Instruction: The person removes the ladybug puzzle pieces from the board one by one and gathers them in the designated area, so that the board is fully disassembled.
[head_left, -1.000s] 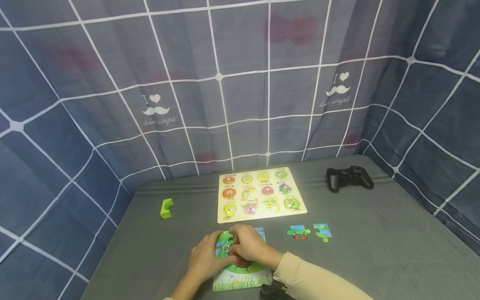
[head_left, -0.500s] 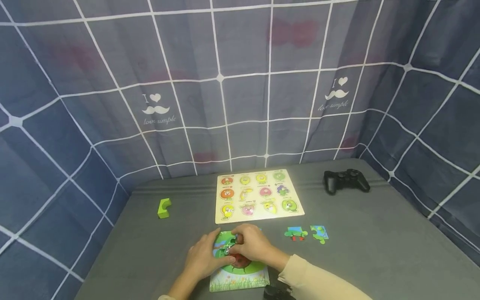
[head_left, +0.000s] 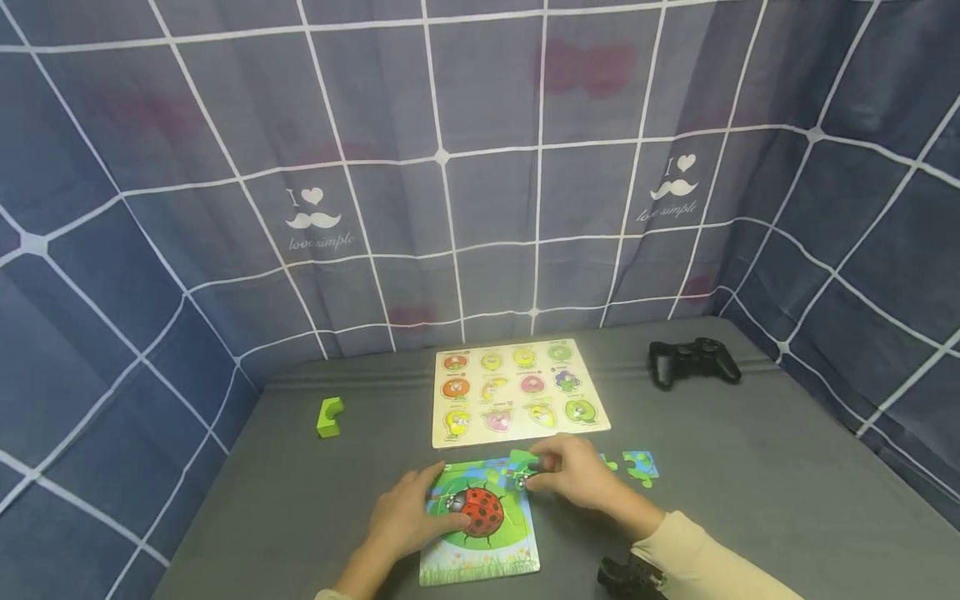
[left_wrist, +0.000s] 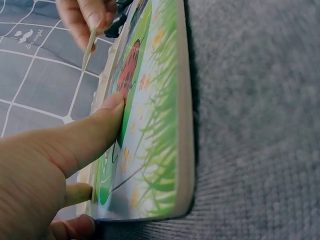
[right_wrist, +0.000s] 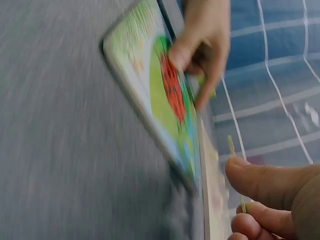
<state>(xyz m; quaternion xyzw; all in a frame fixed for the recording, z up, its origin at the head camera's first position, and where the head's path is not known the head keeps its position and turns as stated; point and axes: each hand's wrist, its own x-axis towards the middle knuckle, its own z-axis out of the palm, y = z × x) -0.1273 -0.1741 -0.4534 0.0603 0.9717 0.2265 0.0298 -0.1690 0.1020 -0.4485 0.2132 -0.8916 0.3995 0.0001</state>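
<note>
A ladybug jigsaw puzzle [head_left: 480,568] lies in front of me on the grey cloth. My left hand [head_left: 408,512] grips its left side, with the thumb on top by the red ladybug [head_left: 483,511] and the other fingers along the edge. Just over the puzzle's upper right corner, my right hand [head_left: 581,475] pinches a green jigsaw piece [head_left: 522,457] between thumb and fingers. In both wrist views that thin piece [left_wrist: 90,47] is seen edge-on, raised off the board. Two loose pieces lie to the right: one [head_left: 640,468] in plain sight, the other [head_left: 609,462] mostly behind my right hand.
Behind the puzzle lies a wooden fruit board [head_left: 476,354]. A black game controller [head_left: 693,361] sits at the back right, and a green block [head_left: 328,417] at the left. Checked curtains [head_left: 487,200] hang along the back and sides.
My right hand has moved right from the puzzle's upper middle, carrying the green piece, so the ladybug shows fully. My left hand keeps its place on the puzzle.
</note>
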